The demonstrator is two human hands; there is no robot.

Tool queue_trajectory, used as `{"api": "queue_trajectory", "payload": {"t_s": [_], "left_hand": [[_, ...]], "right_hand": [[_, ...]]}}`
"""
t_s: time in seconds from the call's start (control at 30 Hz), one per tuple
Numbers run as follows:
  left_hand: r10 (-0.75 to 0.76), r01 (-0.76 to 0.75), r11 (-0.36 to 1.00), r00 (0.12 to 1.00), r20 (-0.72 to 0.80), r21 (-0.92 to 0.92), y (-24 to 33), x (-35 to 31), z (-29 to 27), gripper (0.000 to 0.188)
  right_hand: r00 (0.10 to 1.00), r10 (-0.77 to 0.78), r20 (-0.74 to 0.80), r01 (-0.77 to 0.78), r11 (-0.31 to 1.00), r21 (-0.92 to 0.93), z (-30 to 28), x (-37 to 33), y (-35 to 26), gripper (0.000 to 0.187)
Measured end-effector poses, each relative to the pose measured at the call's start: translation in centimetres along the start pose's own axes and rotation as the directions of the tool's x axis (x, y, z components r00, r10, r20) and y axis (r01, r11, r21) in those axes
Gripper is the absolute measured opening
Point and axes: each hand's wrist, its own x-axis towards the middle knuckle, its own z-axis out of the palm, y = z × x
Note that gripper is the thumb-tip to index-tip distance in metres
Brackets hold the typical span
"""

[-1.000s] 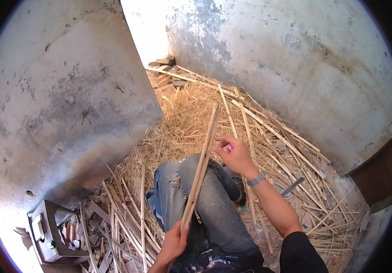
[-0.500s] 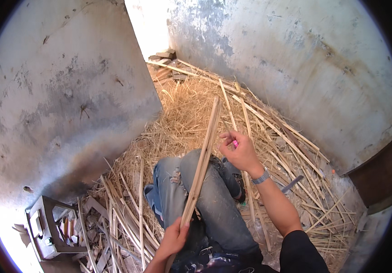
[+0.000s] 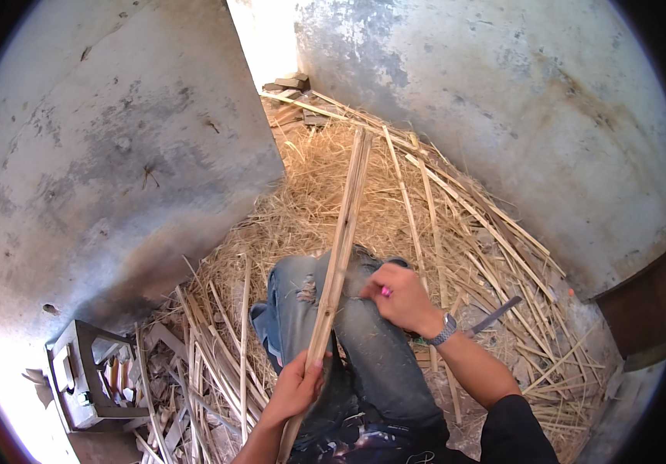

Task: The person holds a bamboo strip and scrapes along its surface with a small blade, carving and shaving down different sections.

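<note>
Long pale split cane (image 3: 342, 240), straight, slanting across knee. Left hand (image 3: 296, 387) clamped on its lower end; right hand (image 3: 401, 298) closed beside it. Straw litter (image 3: 456, 224), small metal stool (image 3: 85, 375) left.

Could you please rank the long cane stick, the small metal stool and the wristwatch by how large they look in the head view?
1. Long cane stick, held low by the left hand; it spans most of the picture.
2. Small metal stool at lower left.
3. Wristwatch at the right hand, clearly the smallest.
</note>
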Motion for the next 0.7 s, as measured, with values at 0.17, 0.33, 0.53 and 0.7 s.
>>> {"api": "queue_trajectory", "payload": {"t_s": [0.17, 0.33, 0.53, 0.7], "left_hand": [[0.044, -0.044, 0.999, 0.999, -0.004, 0.013, 0.5, 0.1, 0.1, 0.031], [0.095, -0.091, 0.992, 0.994, -0.053, 0.084, 1.0, 1.2, 1.5, 0.030], [0.150, -0.140, 0.982, 0.986, -0.075, 0.127, 2.1, 1.2, 1.9, 0.030], [0.206, -0.179, 0.967, 0.967, -0.148, 0.179, 2.4, 1.8, 0.8, 0.031]], "right_hand": [[0.877, 0.155, -0.454, -0.066, 0.977, 0.205, -0.8, 1.1, -1.0, 0.014], [0.979, 0.188, -0.081, -0.161, 0.952, 0.261, 0.4, -0.1, -5.4, 0.020], [0.983, 0.163, -0.089, -0.143, 0.969, 0.202, 1.1, 0.1, -5.1, 0.018], [0.990, 0.135, -0.033, -0.121, 0.954, 0.274, 0.6, -1.0, -5.8, 0.017]]}}
